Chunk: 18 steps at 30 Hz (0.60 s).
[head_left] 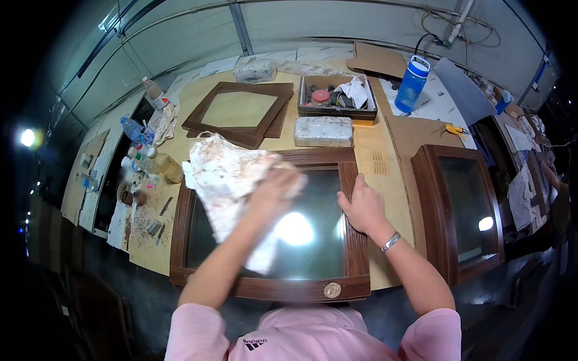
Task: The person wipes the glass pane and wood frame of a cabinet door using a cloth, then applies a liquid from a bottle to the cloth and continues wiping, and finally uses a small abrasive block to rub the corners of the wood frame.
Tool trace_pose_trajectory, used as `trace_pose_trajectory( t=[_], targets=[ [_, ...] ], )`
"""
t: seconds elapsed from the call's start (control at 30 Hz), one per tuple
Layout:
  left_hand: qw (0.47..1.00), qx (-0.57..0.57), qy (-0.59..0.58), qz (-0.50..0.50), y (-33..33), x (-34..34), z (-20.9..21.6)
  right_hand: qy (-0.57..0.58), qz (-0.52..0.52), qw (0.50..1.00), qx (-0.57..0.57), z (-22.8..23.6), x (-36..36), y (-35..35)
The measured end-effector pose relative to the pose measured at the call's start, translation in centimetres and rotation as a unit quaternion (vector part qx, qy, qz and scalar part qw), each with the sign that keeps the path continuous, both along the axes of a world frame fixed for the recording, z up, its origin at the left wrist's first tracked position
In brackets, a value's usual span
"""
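A brown wooden frame [355, 253] with a glass pane [313, 246] lies flat on the workbench in front of me. My left hand [274, 186], blurred, is shut on a stained white rag [226, 174] and presses it onto the upper left of the glass. Resting on the frame's right rail near its top corner is my right hand [361, 204], fingers curled over the inner edge, a silver bracelet on the wrist. A round metal knob [332, 290] sits on the frame's near rail.
A second glazed brown frame [430, 204] lies at the right. Empty frames [241, 129] are stacked at the back, beside a box of tools [337, 111], a wrapped block [323, 131] and a blue bottle [412, 84]. Bottles and small tools [141, 162] crowd the left edge.
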State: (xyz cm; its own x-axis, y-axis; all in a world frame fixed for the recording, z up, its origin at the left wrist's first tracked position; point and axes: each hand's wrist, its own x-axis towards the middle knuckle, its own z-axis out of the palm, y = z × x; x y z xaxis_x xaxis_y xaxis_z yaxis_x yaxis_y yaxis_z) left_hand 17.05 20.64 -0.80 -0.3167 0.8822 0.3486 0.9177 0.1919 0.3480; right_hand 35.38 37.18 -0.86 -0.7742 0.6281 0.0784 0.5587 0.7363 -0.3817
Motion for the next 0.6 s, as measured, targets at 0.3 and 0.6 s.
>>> trace_pose_trajectory(
  t=[0.3,0.6],
  targets=[
    [0.996,-0.010,0.040,-0.076,0.4,1.4,0.8,0.003,0.025,1.000,0.007,-0.5,-0.8,-0.2],
    [0.993,0.045,0.079,0.076,-6.6,-3.0,0.2,0.019,0.008,1.000,0.021,-0.3,-0.8,-0.3]
  ],
)
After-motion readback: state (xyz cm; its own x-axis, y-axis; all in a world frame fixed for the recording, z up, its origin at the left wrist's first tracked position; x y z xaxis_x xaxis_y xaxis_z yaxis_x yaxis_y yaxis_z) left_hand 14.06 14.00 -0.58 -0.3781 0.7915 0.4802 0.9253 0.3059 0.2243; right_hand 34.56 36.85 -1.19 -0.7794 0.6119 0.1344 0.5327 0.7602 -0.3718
